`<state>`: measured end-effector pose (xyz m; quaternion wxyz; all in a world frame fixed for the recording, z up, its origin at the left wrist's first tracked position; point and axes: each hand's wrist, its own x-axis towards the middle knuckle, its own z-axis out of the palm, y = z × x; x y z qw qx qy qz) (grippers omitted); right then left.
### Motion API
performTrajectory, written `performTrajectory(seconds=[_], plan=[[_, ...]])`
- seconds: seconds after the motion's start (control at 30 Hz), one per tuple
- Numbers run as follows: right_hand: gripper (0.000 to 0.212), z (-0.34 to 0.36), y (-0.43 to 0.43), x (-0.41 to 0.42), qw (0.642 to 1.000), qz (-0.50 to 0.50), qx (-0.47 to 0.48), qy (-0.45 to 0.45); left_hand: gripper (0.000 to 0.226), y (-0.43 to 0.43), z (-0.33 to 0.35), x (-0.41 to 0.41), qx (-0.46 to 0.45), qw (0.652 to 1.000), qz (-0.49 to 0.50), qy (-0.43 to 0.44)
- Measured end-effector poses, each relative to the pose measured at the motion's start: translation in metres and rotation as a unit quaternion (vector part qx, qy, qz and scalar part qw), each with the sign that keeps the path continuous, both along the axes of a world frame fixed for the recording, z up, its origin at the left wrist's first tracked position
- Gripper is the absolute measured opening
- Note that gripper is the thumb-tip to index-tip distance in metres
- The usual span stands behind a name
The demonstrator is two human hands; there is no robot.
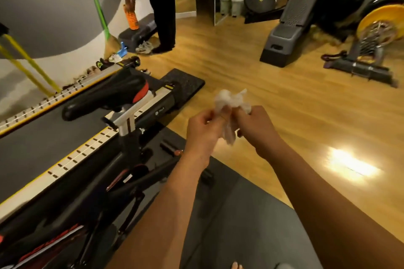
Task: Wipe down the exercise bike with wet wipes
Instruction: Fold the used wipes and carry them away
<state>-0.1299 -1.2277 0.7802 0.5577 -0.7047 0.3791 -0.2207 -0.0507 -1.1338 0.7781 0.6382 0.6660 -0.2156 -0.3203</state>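
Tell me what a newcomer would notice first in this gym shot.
First, the crumpled white wet wipe held up at center frame between the left hand and right hand. Next, the exercise bike at lower left with its black and red saddle, and the yellow weight plate at the far right.

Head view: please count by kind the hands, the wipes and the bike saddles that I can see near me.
Hands: 2, left hand and right hand
Wipes: 1, crumpled white wipe held between both hands
Bike saddles: 1, black and red saddle
Total: 4
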Motion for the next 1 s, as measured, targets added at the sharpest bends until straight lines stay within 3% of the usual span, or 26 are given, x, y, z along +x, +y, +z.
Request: performTrajectory(seconds=[0.17,0.33,0.47,0.57,0.63,0.73,0.8,0.9,1.0], plan=[[0.041,0.009,-0.098,0.023,0.998,0.025,0.054,-0.006,0.038,-0.100,-0.001,0.043,-0.003,0.998,0.048,-0.027],[0.022,0.016,-0.204,0.050,0.982,-0.094,0.140,-0.089,0.013,-0.223,-0.008,0.083,-0.012,0.999,0.035,0.005],[0.016,0.019,-0.287,0.068,0.960,-0.171,0.161,-0.152,0.010,-0.314,-0.003,0.108,-0.012,0.999,-0.019,0.043],[0.008,0.027,-0.343,0.083,0.960,-0.179,0.153,-0.153,0.017,-0.373,0.006,0.131,-0.017,0.998,-0.001,0.066],[0.014,0.029,-0.381,0.099,0.967,-0.141,0.147,-0.153,0.023,-0.410,0.007,0.152,-0.015,0.998,0.011,0.067],[0.033,0.024,-0.443,0.131,0.988,-0.044,0.105,-0.101,0.026,-0.472,0.005,0.192,-0.015,0.999,-0.002,0.046],[0.030,0.016,-0.492,0.156,0.998,-0.018,0.049,-0.043,0.026,-0.519,0.001,0.219,-0.029,0.999,-0.017,0.030],[0.008,0.000,-0.584,0.197,0.997,-0.053,0.018,-0.043,0.027,-0.601,-0.009,0.256,-0.062,0.996,-0.069,0.011],[0.010,-0.011,-0.689,0.242,0.992,-0.096,0.033,-0.069,0.020,-0.692,-0.019,0.295,-0.036,0.994,-0.099,-0.020]])
